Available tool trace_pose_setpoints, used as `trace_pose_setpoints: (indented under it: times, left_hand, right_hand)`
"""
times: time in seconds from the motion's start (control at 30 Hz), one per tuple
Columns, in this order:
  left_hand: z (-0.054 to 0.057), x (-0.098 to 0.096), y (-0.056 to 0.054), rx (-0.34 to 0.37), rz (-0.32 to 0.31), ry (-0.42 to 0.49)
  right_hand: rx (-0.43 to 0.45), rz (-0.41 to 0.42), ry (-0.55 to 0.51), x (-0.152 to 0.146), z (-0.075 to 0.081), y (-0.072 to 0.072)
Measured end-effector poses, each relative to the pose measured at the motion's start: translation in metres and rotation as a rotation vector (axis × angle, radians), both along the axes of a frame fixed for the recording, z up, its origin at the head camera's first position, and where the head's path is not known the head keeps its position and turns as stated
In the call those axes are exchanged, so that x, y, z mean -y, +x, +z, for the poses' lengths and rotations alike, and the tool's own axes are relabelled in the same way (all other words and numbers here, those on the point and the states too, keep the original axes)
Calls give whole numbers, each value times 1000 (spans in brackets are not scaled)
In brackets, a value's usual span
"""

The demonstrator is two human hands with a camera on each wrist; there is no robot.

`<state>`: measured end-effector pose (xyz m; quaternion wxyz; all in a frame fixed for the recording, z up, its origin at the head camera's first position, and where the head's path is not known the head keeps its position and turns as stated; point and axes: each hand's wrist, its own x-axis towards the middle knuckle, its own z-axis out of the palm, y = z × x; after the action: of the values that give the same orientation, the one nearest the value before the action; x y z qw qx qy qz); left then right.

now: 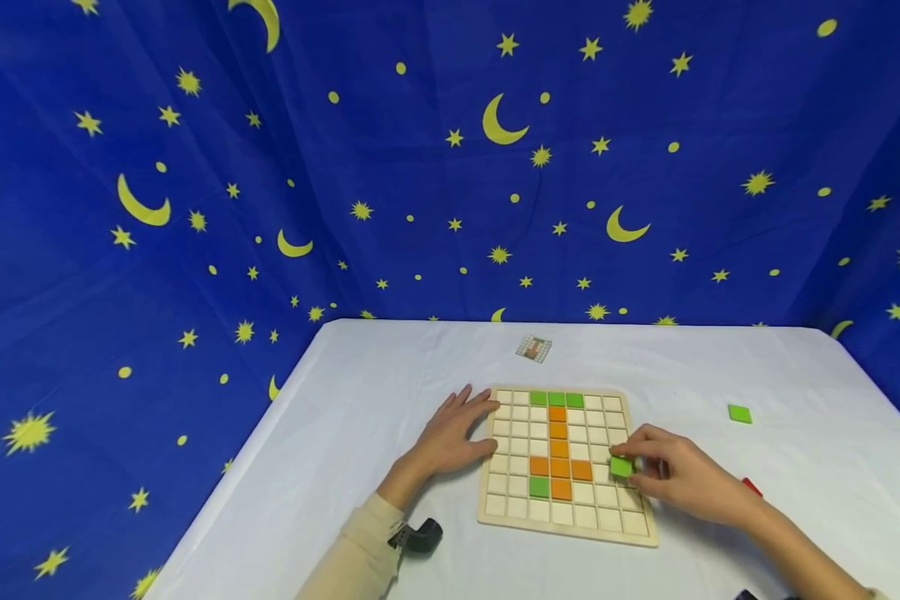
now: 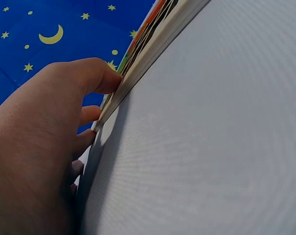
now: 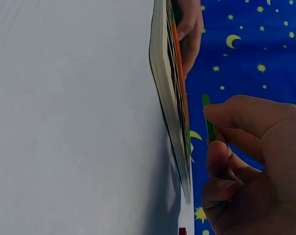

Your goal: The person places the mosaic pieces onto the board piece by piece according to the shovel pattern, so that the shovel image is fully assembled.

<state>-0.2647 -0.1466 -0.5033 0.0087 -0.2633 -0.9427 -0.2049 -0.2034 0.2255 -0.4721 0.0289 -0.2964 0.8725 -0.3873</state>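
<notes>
A wooden grid board [image 1: 528,508] lies on the white table, with orange and green square tiles set in some of its cells. The orange tiles [image 1: 559,448] form a column with a short crossbar; three green tiles [image 1: 557,399] line the top row, and another green tile [image 1: 539,487] sits lower left. My left hand [image 1: 450,433] rests at the board's left edge, its fingertips and thumb touching the frame. Above the board's right side my right hand [image 1: 682,473] pinches a green tile [image 1: 621,467] between thumb and fingers; in the right wrist view this tile [image 3: 209,117] appears edge-on.
A small printed pattern card [image 1: 534,348] lies behind the board. To the right are a loose green tile [image 1: 740,414] and a red tile [image 1: 752,487] partly hidden by the right arm. A blue star-and-moon cloth [image 1: 450,175] hangs behind the table.
</notes>
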Motion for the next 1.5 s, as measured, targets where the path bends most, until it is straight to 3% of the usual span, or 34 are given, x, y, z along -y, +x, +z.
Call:
trace_pose_setpoints:
  times: [0.47,0.87,1.13,1.5]
  left_hand:
    - [1,1,1,-2,-3,-4]
    - [4,-1,0,5,-7,-1]
    - [6,0,1,6,-11,2]
    - [7,-1,2,6,-16,1]
  right_hand:
    - [-11,72,22,22,-1,2]
    - [59,117,62,36,0,2]
    - [14,167,63,41,-5,4]
    - [23,139,80,42,-4,7]
